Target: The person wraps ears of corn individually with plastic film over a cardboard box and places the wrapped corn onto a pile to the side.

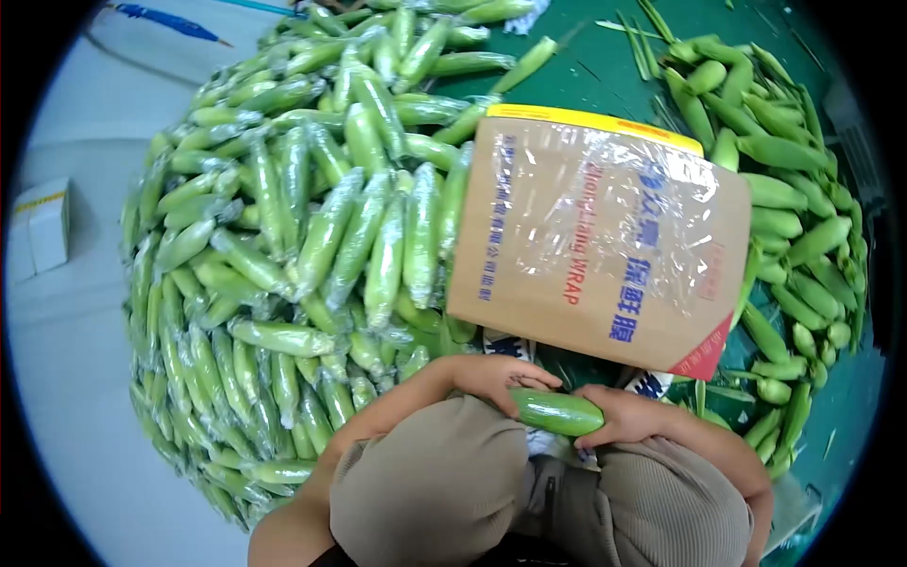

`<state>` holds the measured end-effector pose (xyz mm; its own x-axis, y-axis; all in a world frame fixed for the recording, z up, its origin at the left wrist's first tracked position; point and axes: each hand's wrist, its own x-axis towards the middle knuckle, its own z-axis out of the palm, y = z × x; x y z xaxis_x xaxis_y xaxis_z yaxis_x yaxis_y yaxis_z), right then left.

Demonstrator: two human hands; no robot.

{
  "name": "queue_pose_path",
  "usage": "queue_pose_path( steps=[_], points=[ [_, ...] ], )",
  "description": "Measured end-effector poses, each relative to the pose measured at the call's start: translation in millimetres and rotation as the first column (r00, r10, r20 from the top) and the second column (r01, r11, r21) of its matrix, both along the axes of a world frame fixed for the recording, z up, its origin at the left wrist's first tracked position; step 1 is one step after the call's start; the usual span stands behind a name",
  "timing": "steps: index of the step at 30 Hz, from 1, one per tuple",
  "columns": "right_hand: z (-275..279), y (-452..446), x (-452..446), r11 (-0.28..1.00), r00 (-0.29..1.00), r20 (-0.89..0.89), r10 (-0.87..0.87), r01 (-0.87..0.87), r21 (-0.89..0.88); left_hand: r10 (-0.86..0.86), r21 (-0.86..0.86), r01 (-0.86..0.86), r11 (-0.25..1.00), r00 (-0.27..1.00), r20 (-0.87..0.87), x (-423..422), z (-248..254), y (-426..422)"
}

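- Before your knees [425,477] lies the cardboard box [600,246].
- Left of it you have one corn heap [272,198]; right of it, another heap [818,241].
- Between your left hand [499,381] and right hand [625,416] sits a corn ear [562,412].

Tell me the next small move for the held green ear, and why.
I'd probably lay the green ear on the wrapped ears piled at left: its surface looks glossy like theirs, and the left hand and right hand hold it by its ends.
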<state>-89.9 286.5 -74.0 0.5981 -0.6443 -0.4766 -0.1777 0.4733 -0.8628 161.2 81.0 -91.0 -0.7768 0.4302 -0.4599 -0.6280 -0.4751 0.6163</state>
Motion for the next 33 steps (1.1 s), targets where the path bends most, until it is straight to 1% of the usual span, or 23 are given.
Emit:
queue_pose_path(
  steps=[1,3,4,5,6,7,8,9,13,14,16,17,18,20,22,24,25,26,28,29,30,32,33],
  points=[
    [5,-3,3,0.997,1.000,0.000,-0.021,0.021,0.080,0.149,0.001,-0.149,0.989,0.986,0.068,7,16,-7],
    [12,-12,9,0.985,0.987,-0.013,-0.161,0.160,-0.063,0.454,-0.028,-0.453,0.891,0.887,0.084,36,45,-20],
    [18,-21,13,0.962,0.971,-0.010,-0.240,0.236,-0.133,0.743,0.037,-0.742,0.669,0.668,-0.040,32,47,-12],
    [24,-40,19,0.913,0.947,-0.056,-0.316,0.288,-0.288,0.910,0.155,-0.903,0.401,0.373,-0.183,28,50,-4],
    [38,-66,32,0.843,0.914,-0.094,-0.395,0.320,-0.434,0.947,0.142,-0.959,0.245,0.206,-0.245,6,59,-2],
    [56,-91,55,0.739,0.858,-0.028,-0.513,0.424,-0.524,0.949,0.126,-0.988,0.085,0.042,-0.313,-15,68,0],
    [71,-114,72,0.609,0.786,0.047,-0.617,0.514,-0.605,0.917,0.023,-0.999,0.030,0.018,-0.398,-36,73,-5],
    [76,-126,71,0.603,0.797,0.048,-0.602,0.493,-0.627,0.881,-0.077,-0.996,-0.043,-0.001,-0.473,-46,77,-6],
    [84,-123,42,0.570,0.818,-0.053,-0.572,0.350,-0.744,0.852,-0.368,-0.926,-0.084,0.125,-0.509,4,103,-13],
    [77,-110,19,0.552,0.799,-0.118,-0.590,0.292,-0.781,0.852,-0.395,-0.885,-0.247,-0.004,-0.523,21,104,-15],
    [50,-77,-25,0.423,0.558,-0.120,-0.821,0.452,-0.785,0.798,-0.616,-0.571,-0.542,-0.118,-0.591,61,92,-26],
    [38,-60,-45,0.301,0.412,-0.023,-0.911,0.626,-0.719,0.790,-0.721,-0.379,-0.579,-0.042,-0.612,94,69,-37],
    [28,-43,-65,0.144,0.220,0.039,-0.975,0.752,-0.644,0.751,-0.769,-0.162,-0.618,0.166,-0.639,149,27,-44],
    [-8,23,-131,-0.200,-0.273,0.022,-0.962,0.644,-0.739,0.756,-0.822,0.031,-0.568,0.415,-0.507,157,-1,-61],
    [-40,89,-180,-0.070,-0.527,-0.160,-0.835,0.389,-0.919,0.542,-0.584,0.230,-0.779,0.716,-0.441,150,24,-73],
    [-85,147,-209,0.019,-0.756,-0.380,-0.534,0.438,-0.899,0.237,-0.285,0.105,-0.953,0.843,-0.483,111,43,-71],
    [-105,170,-212,0.183,-0.686,-0.570,-0.452,0.554,-0.812,0.167,-0.259,0.030,-0.966,0.834,-0.526,89,45,-74],
    [-115,189,-208,0.325,-0.578,-0.737,-0.351,0.663,-0.674,0.136,-0.404,-0.153,-0.902,0.787,-0.602,64,51,-61],
    [-119,183,-193,0.302,-0.380,-0.790,-0.481,0.774,-0.556,0.148,-0.587,-0.496,-0.639,0.670,-0.728,0,54,-44],
    [-123,171,-186,0.305,-0.266,-0.794,-0.547,0.819,-0.485,0.064,-0.647,-0.541,-0.537,0.739,-0.671,-24,57,-45],
    [-127,152,-180,0.256,-0.324,-0.723,-0.610,0.783,-0.567,-0.031,-0.707,-0.564,-0.426,0.791,-0.612,-47,59,-50],
    [-136,118,-174,0.436,-0.192,-0.786,-0.588,0.743,-0.508,-0.192,-0.758,-0.559,-0.336,0.828,-0.526,-84,44,-59],
    [-149,106,-171,0.367,-0.224,-0.784,-0.578,0.787,-0.496,-0.257,-0.793,-0.483,-0.372,0.874,-0.413,-104,44,-58]
  ],
)
